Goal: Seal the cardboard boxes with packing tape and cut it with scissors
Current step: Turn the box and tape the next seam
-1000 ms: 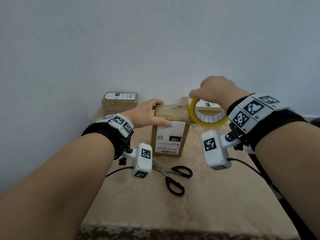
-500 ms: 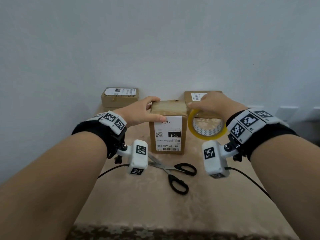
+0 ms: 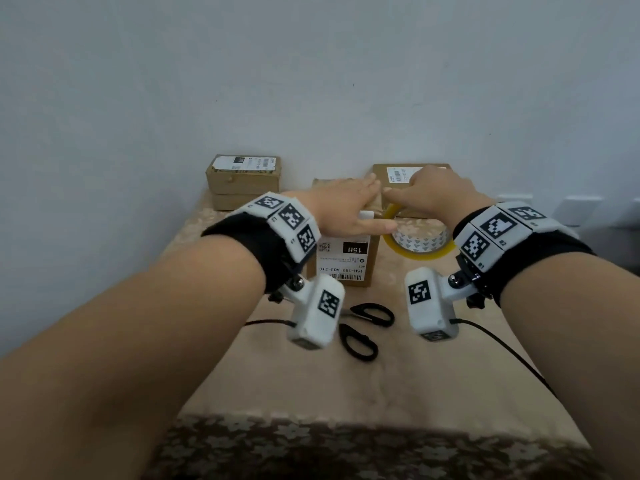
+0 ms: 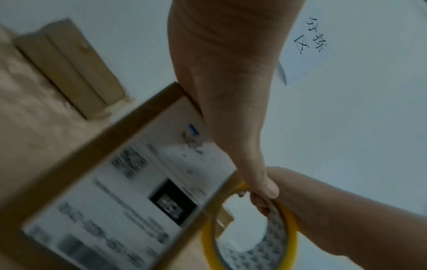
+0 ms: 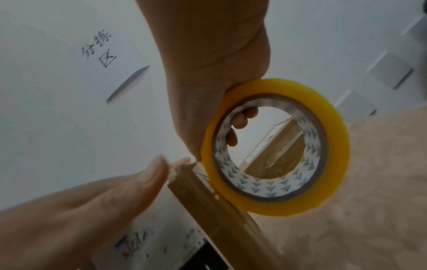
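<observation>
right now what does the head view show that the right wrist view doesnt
Only the head view shows the scissors lying on the table in front of the upright box, the box at the back left, and both wrists from above.

Only the right wrist view shows the right hand's fingers curled through the core of the tape roll, and a paper sign on the wall.

Both show the left hand flat on the upright box, the right hand holding the roll, and the back right box.

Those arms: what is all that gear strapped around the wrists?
Each bare forearm wears a black wristband ringed with white blocks printed with black-and-white square codes. A white camera pod with similar codes hangs below each wrist, trailing a thin black cable.
</observation>
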A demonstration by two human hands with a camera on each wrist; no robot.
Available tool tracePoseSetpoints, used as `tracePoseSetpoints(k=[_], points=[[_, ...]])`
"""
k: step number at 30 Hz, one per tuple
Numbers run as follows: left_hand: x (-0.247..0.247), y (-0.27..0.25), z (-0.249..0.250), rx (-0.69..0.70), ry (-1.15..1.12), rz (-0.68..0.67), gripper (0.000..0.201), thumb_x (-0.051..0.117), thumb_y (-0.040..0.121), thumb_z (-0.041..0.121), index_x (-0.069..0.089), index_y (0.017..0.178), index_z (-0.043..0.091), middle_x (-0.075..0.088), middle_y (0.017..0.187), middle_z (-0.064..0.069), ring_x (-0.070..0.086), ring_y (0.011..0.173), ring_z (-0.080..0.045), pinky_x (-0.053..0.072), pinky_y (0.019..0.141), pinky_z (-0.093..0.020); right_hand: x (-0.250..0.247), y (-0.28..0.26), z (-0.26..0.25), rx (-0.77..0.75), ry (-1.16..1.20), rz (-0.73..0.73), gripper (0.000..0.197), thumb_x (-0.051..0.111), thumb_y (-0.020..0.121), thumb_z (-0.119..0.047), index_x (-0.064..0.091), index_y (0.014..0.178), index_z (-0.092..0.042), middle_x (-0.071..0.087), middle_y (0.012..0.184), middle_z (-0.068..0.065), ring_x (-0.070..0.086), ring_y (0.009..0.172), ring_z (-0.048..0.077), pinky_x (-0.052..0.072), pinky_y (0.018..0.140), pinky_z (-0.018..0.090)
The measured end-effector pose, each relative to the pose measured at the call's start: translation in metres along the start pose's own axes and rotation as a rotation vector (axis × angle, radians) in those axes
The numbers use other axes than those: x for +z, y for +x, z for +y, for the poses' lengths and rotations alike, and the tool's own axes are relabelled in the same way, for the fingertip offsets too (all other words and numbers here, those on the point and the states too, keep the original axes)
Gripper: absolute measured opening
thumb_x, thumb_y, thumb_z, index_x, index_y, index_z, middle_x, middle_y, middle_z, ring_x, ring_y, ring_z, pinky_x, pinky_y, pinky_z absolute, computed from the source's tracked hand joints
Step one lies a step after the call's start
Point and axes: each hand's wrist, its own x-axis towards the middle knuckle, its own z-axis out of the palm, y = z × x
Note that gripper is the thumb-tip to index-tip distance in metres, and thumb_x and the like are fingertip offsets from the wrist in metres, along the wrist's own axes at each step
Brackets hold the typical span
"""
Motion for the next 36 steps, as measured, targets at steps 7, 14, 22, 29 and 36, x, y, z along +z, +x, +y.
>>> tracePoseSetpoints(k=[7,14,22,29,36], points=[[-0.004,-0.015,-0.042,-0.215,0.048,-0.006,0.089,0.042,0.08,0.073,0.031,0.136,0.004,0.042,0.137,-0.011,0.045,0.114,-0.021,0.036,0.099,-0.035,-0.003,-0.01,-0.013,-0.059,0.033,-0.007,0.051,0.043,0.09,-0.06,0.056,0.085,-0.011,0.056,0.085,0.006,0.051,0.083,0.025,0.038,0.074,0.036],[-0.006,0.016,-0.013,-0.158,0.045,-0.028,0.116,0.069,0.061,0.072,0.012,0.149,0.02,0.035,0.141,-0.009,0.036,0.128,-0.029,0.035,0.105,-0.046,-0.01,-0.02,-0.013,-0.106,-0.057,0.117,0.046,0.045,0.088,-0.057,0.055,0.079,-0.013,0.053,0.07,0.001,0.048,0.078,0.024,0.038,0.085,0.039],[0.016,-0.003,-0.023,-0.133,-0.707,0.436,0.1,0.082,0.065,0.048,0.023,0.141,0.02,0.036,0.135,0.0,0.038,0.125,-0.014,0.036,0.107,-0.035,-0.065,-0.027,-0.016,-0.121,0.404,0.346,0.04,0.05,0.086,-0.061,0.054,0.084,-0.021,0.049,0.082,-0.006,0.044,0.085,0.019,0.03,0.087,0.039],[0.076,-0.026,-0.039,-0.199,-1.045,0.363,0.09,0.082,0.072,0.025,0.022,0.139,0.015,0.043,0.12,0.015,0.046,0.103,0.011,0.042,0.079,-0.002,-0.024,-0.028,-0.052,-0.189,0.57,0.107,0.072,0.055,0.085,-0.062,0.048,0.134,-0.01,0.053,0.13,0.007,0.048,0.121,0.024,0.035,0.085,0.028],[0.053,-0.03,-0.056,-0.155,-0.891,0.214,0.063,0.081,0.073,0.031,0.039,0.119,0.036,0.056,0.12,0.01,0.053,0.112,-0.007,0.043,0.101,-0.028,-0.009,-0.017,-0.087,-0.235,0.451,0.11,0.053,0.056,0.085,-0.057,0.056,0.11,-0.011,0.052,0.093,0.001,0.049,0.089,0.02,0.034,0.071,0.03]])
